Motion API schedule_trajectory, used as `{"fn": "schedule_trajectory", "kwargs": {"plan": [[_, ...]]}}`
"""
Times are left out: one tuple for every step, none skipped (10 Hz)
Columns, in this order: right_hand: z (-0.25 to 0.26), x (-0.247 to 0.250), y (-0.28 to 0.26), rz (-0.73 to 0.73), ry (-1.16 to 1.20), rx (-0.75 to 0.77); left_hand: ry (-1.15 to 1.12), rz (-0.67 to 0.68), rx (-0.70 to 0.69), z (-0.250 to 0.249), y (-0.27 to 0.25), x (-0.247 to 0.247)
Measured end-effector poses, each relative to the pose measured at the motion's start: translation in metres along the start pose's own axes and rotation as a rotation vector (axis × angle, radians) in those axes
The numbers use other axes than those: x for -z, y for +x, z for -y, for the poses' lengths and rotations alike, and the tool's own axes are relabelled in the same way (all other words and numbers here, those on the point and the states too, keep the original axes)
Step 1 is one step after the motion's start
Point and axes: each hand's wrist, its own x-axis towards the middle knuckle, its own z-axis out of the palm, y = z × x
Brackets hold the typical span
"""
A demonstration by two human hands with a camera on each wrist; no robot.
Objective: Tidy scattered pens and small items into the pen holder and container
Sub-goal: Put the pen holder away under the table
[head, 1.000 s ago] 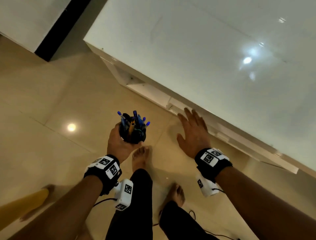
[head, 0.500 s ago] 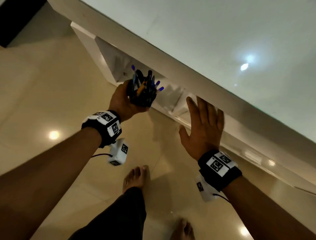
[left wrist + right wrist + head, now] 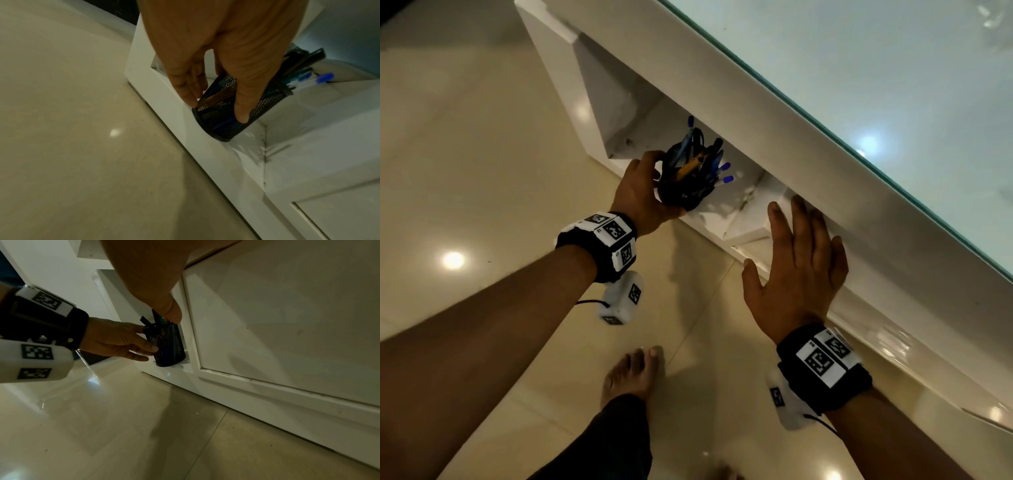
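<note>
The left hand [image 3: 640,195] grips a black mesh pen holder [image 3: 686,181], full of blue-capped pens [image 3: 722,173], at the shelf's [image 3: 726,209] front edge, while the right hand [image 3: 796,270] stays flat with fingers apart.

The pen holder [image 3: 685,185] is black mesh with tiny holes. The pens [image 3: 722,171] inside have blue caps, and one is yellow. The shelf [image 3: 743,219] is white. The floor [image 3: 465,137] is shiny cream. The wrist bands [image 3: 606,240] are black with black-and-white square patterns.
</note>
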Motion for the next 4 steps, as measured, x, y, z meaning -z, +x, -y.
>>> {"fn": "schedule_trajectory", "kwargs": {"plan": [[0.001,0.000,0.000,0.018,-0.006,-0.011,-0.001,-0.016,0.014,0.003,-0.009,0.001],[0.000,-0.001,0.001,0.020,-0.011,-0.010,-0.062,0.076,0.008,0.002,-0.011,-0.001],[0.001,-0.001,0.000,0.024,-0.001,-0.022,-0.200,0.184,0.020,-0.003,-0.008,-0.006],[0.003,-0.001,0.001,0.027,-0.012,-0.019,-0.266,0.204,0.040,-0.009,-0.003,-0.012]]}}
